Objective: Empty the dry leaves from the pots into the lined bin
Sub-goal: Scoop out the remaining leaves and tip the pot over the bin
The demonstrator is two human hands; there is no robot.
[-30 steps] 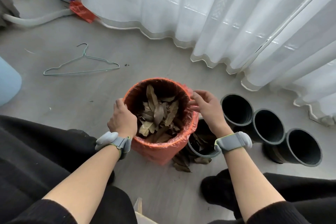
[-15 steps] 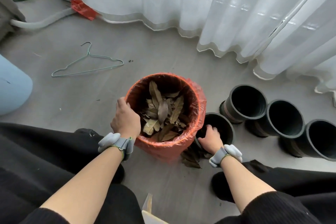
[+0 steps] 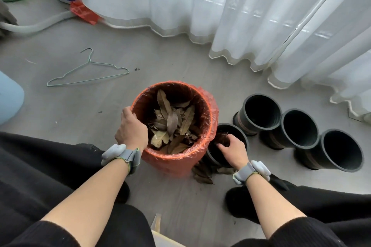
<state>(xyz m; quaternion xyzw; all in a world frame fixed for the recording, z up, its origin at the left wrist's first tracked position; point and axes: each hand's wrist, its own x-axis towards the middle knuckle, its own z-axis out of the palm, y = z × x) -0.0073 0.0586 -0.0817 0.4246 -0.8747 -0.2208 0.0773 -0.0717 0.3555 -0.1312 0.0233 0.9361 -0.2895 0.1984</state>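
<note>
A round bin [image 3: 152,158] lined with an orange bag stands on the floor, holding a heap of dry brown leaves [image 3: 172,124]. My left hand [image 3: 130,130] grips the bin's left rim. Just right of the bin sits a dark pot [image 3: 240,132], partly hidden behind it. My right hand [image 3: 232,146] is inside that pot, its fingers curled round a clump of dry leaves [image 3: 221,139]. Three dark pots [image 3: 261,112] [image 3: 299,128] [image 3: 341,150] stand in a row further right and look empty.
A few dry leaves [image 3: 202,174] lie on the grey floor at the bin's base. A green wire hanger [image 3: 88,72] lies to the far left. White curtains [image 3: 220,16] hang behind. My black-clad legs [image 3: 40,176] flank the bin.
My right hand left the bin's right rim, dropped into the pot beside it and closed on leaves there. My left hand stayed on the bin's rim.
</note>
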